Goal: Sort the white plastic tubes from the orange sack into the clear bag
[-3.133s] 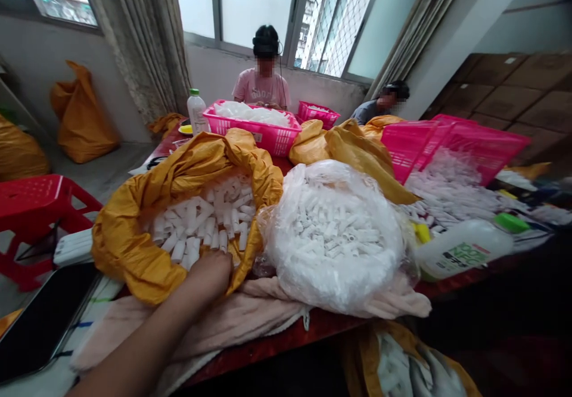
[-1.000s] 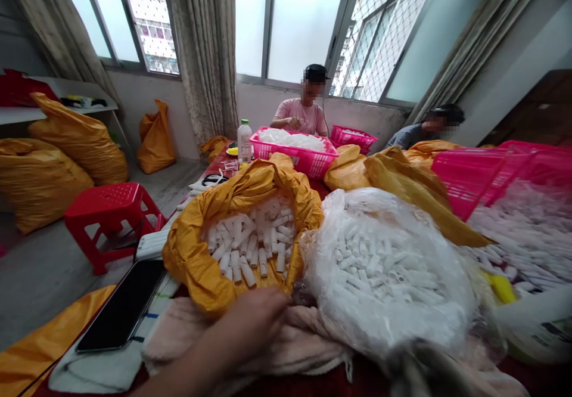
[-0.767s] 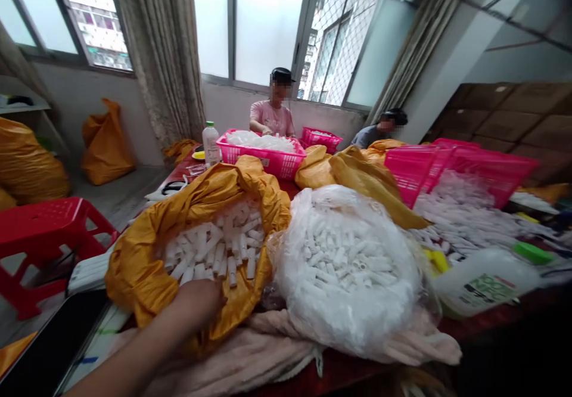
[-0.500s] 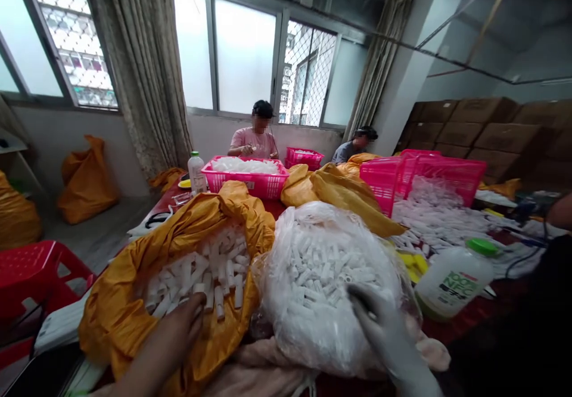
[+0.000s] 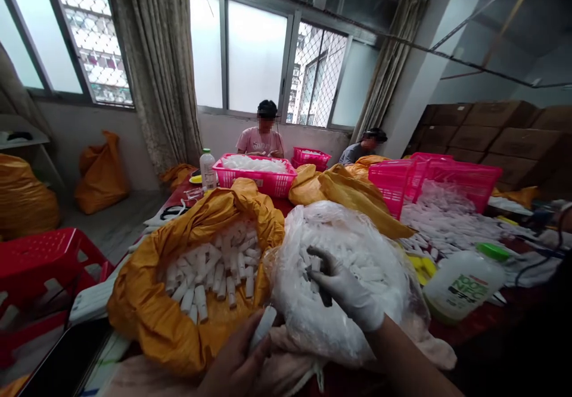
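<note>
While the bare left hand (image 5: 236,361) pinches a single white plastic tube (image 5: 263,327) above the orange sack (image 5: 147,307), the gloved right hand (image 5: 344,290) lies curled in the clear plastic bag (image 5: 353,236) of tubes; whether it grips any, I cannot tell; that pinch needs to stay firm.

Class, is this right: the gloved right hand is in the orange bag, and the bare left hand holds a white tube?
No: the head view shows the gloved right hand in the clear plastic bag; the bare left hand holds the tube.
</note>
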A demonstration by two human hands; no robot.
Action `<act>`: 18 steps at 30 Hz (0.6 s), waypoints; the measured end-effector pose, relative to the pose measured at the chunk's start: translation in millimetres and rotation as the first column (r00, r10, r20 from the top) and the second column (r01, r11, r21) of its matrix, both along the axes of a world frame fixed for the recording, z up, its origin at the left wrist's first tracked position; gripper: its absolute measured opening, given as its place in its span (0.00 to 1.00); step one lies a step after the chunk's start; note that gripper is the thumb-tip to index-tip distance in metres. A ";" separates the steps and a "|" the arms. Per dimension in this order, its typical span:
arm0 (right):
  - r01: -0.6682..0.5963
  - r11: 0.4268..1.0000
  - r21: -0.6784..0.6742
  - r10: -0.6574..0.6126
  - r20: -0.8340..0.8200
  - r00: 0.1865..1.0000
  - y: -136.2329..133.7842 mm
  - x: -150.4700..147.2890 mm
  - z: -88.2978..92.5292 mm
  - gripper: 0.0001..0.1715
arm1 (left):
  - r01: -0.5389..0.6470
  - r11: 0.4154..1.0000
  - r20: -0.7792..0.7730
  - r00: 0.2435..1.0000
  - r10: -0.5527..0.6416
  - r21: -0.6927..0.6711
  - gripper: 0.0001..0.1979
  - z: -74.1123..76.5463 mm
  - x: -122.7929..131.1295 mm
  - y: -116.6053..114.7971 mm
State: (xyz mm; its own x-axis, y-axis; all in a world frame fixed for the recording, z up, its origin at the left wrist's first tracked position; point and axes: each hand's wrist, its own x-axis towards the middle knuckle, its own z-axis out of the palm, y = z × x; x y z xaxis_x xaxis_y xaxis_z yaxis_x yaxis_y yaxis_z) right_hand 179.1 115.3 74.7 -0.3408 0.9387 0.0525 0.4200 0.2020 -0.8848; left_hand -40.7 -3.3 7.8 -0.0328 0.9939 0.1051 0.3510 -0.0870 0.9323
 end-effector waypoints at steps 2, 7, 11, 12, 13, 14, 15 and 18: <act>-0.040 0.969 -0.244 -0.050 -0.354 0.934 -24.9 -21.0 10.5 0.31 | 0.073 0.997 0.026 0.997 -0.072 -0.037 0.27 4.7 10.0 -0.8; 0.021 0.964 -0.266 -0.188 -0.621 0.761 -63.6 -71.0 -11.5 0.22 | 0.208 0.976 0.219 0.957 -0.191 -0.059 0.24 6.8 17.8 -0.9; 0.031 0.994 -0.102 -0.084 -0.566 0.820 -71.8 -70.7 -39.6 0.18 | 0.281 0.945 0.475 0.863 -0.174 -0.166 0.26 5.1 15.5 0.3; 0.031 0.991 -0.128 -0.100 -0.579 0.809 -71.9 -67.7 -43.2 0.19 | 0.286 0.943 0.474 0.863 -0.176 -0.170 0.26 6.6 15.0 0.9; 0.053 0.986 -0.160 -0.141 -0.602 0.786 -71.4 -65.0 -45.7 0.20 | 0.286 0.944 0.445 0.876 -0.187 -0.165 0.25 8.8 14.6 1.6; 0.087 0.979 -0.185 -0.185 -0.622 0.761 -70.9 -63.0 -47.3 0.21 | 0.280 0.947 0.395 0.897 -0.200 -0.155 0.24 11.4 14.3 2.3; 0.127 0.974 -0.188 -0.220 -0.634 0.741 -70.5 -62.0 -48.3 0.21 | 0.267 0.953 0.333 0.920 -0.208 -0.143 0.24 13.7 14.2 2.9; 0.179 0.977 -0.118 -0.213 -0.628 0.749 -71.6 -62.8 -49.1 0.20 | 0.182 0.978 0.151 0.975 -0.166 -0.102 0.23 14.1 15.0 3.0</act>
